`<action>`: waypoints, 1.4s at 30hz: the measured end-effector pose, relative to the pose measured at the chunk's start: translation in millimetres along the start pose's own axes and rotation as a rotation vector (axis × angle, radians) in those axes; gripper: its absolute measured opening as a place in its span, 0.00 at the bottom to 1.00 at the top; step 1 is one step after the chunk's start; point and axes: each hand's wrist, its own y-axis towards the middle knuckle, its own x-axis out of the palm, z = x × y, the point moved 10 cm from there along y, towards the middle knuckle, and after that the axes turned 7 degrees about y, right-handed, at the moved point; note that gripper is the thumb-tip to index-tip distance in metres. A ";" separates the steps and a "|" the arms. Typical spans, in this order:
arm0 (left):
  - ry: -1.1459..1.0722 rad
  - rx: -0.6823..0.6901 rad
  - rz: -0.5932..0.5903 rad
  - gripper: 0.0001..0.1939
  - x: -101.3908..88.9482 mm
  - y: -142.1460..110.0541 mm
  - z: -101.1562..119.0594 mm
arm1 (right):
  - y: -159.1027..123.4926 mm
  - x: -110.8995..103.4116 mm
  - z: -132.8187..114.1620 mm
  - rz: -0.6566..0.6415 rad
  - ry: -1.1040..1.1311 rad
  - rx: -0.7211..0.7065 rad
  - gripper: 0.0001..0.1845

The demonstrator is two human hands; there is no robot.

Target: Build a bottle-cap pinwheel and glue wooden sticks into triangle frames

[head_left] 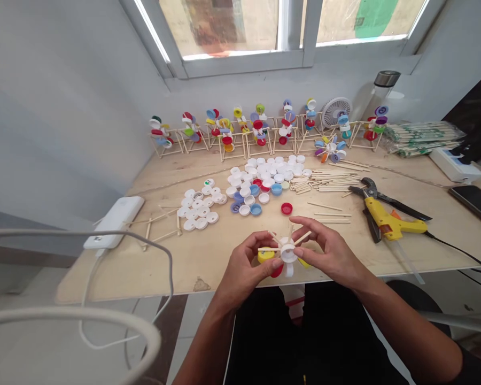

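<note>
Plywood worktop point(176, 262) under a window point(232, 27). Left hand point(246, 264) and right hand point(328, 248), both narrowed, pinch a bottle-cap wheel point(287, 250) between their fingertips, just above the worktop's front edge. Its axis points back toward the person; wooden sticks point(302, 238) radiate from a white hub cap point(287, 253); a red cap point(277, 271) and a yellow cap point(265, 256) sit low.
</note>
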 end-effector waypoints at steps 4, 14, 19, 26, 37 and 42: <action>0.007 -0.054 -0.038 0.17 6.0 -3.0 -2.7 | -4.2 6.0 0.2 0.003 -0.055 -0.003 0.29; -0.063 -0.125 -0.005 0.18 6.9 -5.2 -7.7 | -6.7 18.4 -3.9 -0.015 -0.168 -0.048 0.28; -0.011 -0.121 0.042 0.18 -5.8 -3.6 -18.0 | -2.0 12.7 -15.1 -0.086 -0.122 -0.144 0.28; -0.111 -0.132 0.154 0.16 -21.9 -7.2 -25.6 | 26.7 -42.3 -3.8 0.174 -0.373 -0.085 0.19; -0.434 -0.229 0.309 0.22 -31.0 -7.0 -37.8 | 80.8 -11.4 15.3 0.032 -1.097 -0.050 0.15; -0.550 -0.282 0.322 0.24 -29.7 -3.6 -45.8 | 88.3 -1.8 16.5 0.001 -1.163 -0.055 0.13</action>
